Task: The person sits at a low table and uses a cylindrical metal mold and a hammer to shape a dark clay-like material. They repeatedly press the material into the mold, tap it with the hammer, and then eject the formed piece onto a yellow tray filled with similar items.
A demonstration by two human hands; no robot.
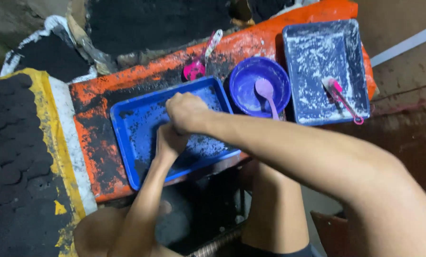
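Down low, two bare hands pressed together over a blue tray (127,138) dusted with black powder. Right hand (187,112) curled into a closed fist, on top, with its arm coming in from the lower right. Left hand (170,140) just under it, touching it, fingers bent shut too. Cannot tell what sits inside either fist, as the fingers hide it. Blue tray flat on an orange counter (91,102) smeared with black, near the front edge. Just right of the tray, a round purple bowl (251,76) with a pale purple spoon (266,93) leaning in it, white powder on the inside. Farther right, a darker blue tray (317,52) coated in white powder, with a pink brush (340,97) lying in its lower corner. Behind the blue tray, a pink scoop (196,66) lying on the counter beside a heap of black powder (146,24). Off to the left, rows of small black lumps (13,157) on a sheet with a yellow edge. Bare knees below the counter.
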